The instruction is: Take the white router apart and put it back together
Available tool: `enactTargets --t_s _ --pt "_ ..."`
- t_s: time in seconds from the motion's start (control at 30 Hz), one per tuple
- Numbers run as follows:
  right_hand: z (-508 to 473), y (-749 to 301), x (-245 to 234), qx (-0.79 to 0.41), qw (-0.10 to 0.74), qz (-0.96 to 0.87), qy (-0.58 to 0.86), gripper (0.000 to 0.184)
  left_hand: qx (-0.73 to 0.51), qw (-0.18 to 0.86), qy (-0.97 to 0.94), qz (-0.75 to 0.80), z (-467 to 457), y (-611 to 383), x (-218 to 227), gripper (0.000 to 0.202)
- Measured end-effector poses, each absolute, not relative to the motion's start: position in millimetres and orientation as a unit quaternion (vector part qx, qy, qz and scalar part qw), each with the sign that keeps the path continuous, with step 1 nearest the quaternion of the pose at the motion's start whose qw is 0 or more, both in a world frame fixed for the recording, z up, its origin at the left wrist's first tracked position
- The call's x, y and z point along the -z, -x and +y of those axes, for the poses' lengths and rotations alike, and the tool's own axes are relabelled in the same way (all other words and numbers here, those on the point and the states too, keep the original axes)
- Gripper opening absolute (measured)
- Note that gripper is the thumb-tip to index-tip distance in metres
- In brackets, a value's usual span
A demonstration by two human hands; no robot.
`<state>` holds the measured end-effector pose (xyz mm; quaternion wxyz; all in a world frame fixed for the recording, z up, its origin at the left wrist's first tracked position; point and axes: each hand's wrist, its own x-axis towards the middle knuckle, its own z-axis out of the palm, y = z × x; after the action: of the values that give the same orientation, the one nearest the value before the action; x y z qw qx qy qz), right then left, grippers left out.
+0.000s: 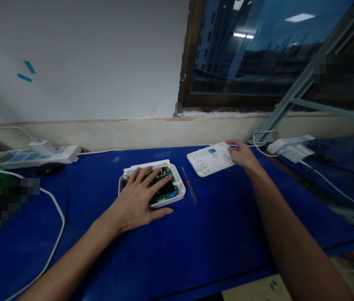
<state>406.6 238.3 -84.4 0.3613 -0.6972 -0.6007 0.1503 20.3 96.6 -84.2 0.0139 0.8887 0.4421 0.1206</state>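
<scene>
My left hand [141, 196] lies with fingers spread over an opened white device housing [181, 193], whose green circuit board [163, 199] with a black block and wires shows between and beside the fingers. To the right, my right hand [241, 154] grips the right edge of a white plastic cover [211, 161], thumb and fingers closed on it. The cover lies at or just above the blue table; I cannot tell which. Between housing and cover rests a screwdriver [191, 189] with a clear and red handle. A few tiny screws [197, 180] lie beside it.
A white power strip [70, 154] with a plugged-in charger stands at the back left, a black mouse-like object [50, 168] before it. Another power strip [291, 147] with cables sits at the right by a metal frame [285, 108]. A white cable [60, 217] curves along the left.
</scene>
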Motion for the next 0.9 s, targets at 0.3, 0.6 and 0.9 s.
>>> enactTargets --t_s 0.3,0.6,0.9 --pt "243 -414 101 -0.091 0.206 -0.577 0.785 0.028 -0.128 0.02 -0.9 0.415 100 -14 81 0.071" --pt "207 -356 56 -0.004 0.222 -0.671 0.708 0.028 -0.153 0.026 -0.894 0.42 99 -16 78 0.071" --pt "148 -269 45 -0.103 0.11 -0.845 0.513 0.016 -0.172 0.034 -0.885 0.432 99 -14 80 0.083"
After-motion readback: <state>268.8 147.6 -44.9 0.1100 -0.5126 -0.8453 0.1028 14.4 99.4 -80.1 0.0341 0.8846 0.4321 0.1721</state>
